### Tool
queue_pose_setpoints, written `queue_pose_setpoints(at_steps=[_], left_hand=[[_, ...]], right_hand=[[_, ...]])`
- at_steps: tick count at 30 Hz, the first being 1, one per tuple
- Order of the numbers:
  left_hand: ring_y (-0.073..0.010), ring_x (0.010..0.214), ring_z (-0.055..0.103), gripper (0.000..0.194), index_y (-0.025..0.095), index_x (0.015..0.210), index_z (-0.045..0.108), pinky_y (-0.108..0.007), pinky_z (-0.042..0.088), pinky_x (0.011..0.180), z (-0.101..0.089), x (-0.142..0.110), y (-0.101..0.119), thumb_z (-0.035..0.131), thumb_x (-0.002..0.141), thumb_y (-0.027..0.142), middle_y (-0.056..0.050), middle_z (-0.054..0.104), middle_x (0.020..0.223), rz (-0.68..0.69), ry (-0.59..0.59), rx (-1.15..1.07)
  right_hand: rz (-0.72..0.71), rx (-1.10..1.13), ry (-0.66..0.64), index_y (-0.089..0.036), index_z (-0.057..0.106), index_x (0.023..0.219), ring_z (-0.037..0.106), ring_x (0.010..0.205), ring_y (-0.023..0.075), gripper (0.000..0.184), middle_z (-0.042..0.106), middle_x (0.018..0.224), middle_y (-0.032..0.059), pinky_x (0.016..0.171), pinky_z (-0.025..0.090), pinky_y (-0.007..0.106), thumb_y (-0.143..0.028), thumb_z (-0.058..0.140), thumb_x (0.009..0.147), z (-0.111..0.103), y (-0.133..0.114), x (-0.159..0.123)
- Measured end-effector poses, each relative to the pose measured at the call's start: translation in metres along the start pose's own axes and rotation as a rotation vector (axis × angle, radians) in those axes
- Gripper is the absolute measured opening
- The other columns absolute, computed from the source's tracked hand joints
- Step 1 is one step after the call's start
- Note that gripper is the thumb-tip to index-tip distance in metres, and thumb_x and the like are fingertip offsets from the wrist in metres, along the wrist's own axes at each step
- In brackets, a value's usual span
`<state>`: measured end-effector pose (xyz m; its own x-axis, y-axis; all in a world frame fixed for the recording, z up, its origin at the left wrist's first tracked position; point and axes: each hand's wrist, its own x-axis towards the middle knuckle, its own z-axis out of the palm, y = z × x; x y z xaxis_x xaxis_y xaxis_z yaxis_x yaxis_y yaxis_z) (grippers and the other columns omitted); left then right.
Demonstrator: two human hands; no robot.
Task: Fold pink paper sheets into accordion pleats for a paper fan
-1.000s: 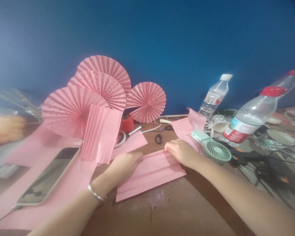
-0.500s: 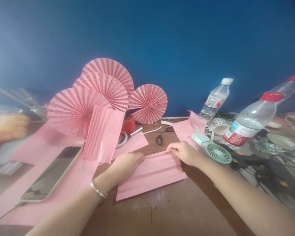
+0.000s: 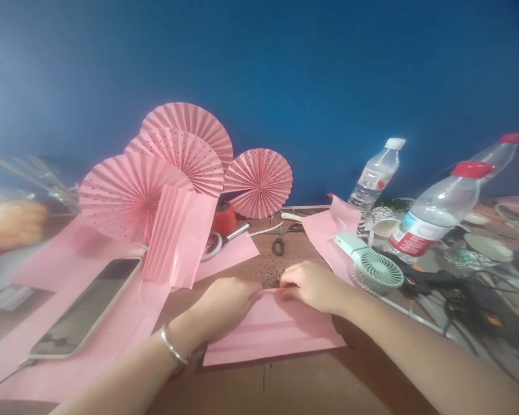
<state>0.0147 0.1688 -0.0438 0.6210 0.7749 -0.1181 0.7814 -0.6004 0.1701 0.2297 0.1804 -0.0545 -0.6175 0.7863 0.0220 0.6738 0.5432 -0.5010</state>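
A pink paper sheet (image 3: 277, 331) with a few creases across it lies on the wooden table in front of me. My left hand (image 3: 233, 297) is closed on the left part of its far edge, fingertips mostly hidden. On the same edge, farther right, my right hand (image 3: 309, 283) pinches the paper between thumb and curled fingers. Just beyond the hands lie black-handled scissors (image 3: 278, 246) and scattered dark specks. A pleated pink paper piece (image 3: 177, 236) leans at the left, before several round pink paper fans (image 3: 134, 196).
A phone (image 3: 86, 311) on a cable lies on pink paper at left. Right of my hands are a mint handheld fan (image 3: 378, 268), a red-capped bottle (image 3: 432, 213), a white-capped bottle (image 3: 374, 178) and tangled cables. A tape roll (image 3: 211, 246) sits mid-table. Someone's hand (image 3: 15, 225) appears far left.
Both hands and the sheet's far edge have come closer to me. My right hand has shifted slightly left, nearer my left hand, and the sheet has turned a little straighter.
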Motion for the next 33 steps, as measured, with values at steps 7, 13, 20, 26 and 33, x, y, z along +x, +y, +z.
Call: queue_pose_setpoints(at_steps=[7, 13, 20, 26, 33], left_hand=[[-0.0176, 0.064, 0.056, 0.039, 0.02, 0.073, 0.055, -0.025, 0.033, 0.056, 0.002, 0.001, -0.003, 0.024, 0.091, 0.034, -0.001, 0.061, 0.07, 0.002, 0.0, -0.019], [-0.0174, 0.07, 0.058, 0.035, 0.021, 0.078, 0.055, -0.025, 0.036, 0.061, 0.0, 0.005, -0.014, 0.025, 0.091, 0.034, -0.001, 0.062, 0.075, -0.075, 0.033, -0.093], [-0.0172, 0.071, 0.058, 0.032, 0.021, 0.08, 0.054, -0.025, 0.038, 0.063, -0.001, 0.004, -0.019, 0.026, 0.09, 0.034, -0.001, 0.061, 0.077, -0.126, 0.056, -0.184], [-0.0173, 0.072, 0.057, 0.035, 0.02, 0.079, 0.055, -0.026, 0.039, 0.065, -0.005, 0.003, -0.021, 0.025, 0.09, 0.034, -0.002, 0.061, 0.077, -0.157, 0.061, -0.245], [-0.0166, 0.068, 0.056, 0.034, 0.018, 0.076, 0.055, -0.027, 0.038, 0.063, -0.012, -0.002, -0.015, 0.026, 0.089, 0.03, -0.003, 0.06, 0.075, -0.116, -0.005, -0.197]], right_hand=[[0.045, 0.113, 0.005, -0.022, 0.065, 0.068, 0.056, 0.065, 0.0153, 0.021, 0.064, 0.066, -0.0008, 0.06, 0.036, 0.025, -0.036, 0.052, 0.08, 0.003, 0.01, 0.001], [0.224, 0.264, 0.075, -0.019, 0.063, 0.068, 0.054, 0.06, 0.0146, 0.022, 0.063, 0.067, 0.0, 0.056, 0.037, 0.025, -0.036, 0.052, 0.076, -0.005, 0.03, 0.004], [0.251, 0.354, 0.196, -0.018, 0.06, 0.068, 0.056, 0.068, 0.016, 0.021, 0.063, 0.071, 0.0009, 0.062, 0.039, 0.027, -0.029, 0.046, 0.078, -0.006, 0.044, 0.005], [0.282, 0.444, 0.264, -0.017, 0.059, 0.066, 0.056, 0.067, 0.0158, 0.024, 0.062, 0.068, 0.0009, 0.064, 0.04, 0.027, -0.037, 0.049, 0.077, -0.012, 0.039, 0.004], [0.188, 0.502, 0.267, -0.018, 0.057, 0.069, 0.056, 0.071, 0.0161, 0.019, 0.061, 0.072, 0.0008, 0.067, 0.041, 0.028, -0.032, 0.048, 0.078, -0.014, 0.021, 0.005]])
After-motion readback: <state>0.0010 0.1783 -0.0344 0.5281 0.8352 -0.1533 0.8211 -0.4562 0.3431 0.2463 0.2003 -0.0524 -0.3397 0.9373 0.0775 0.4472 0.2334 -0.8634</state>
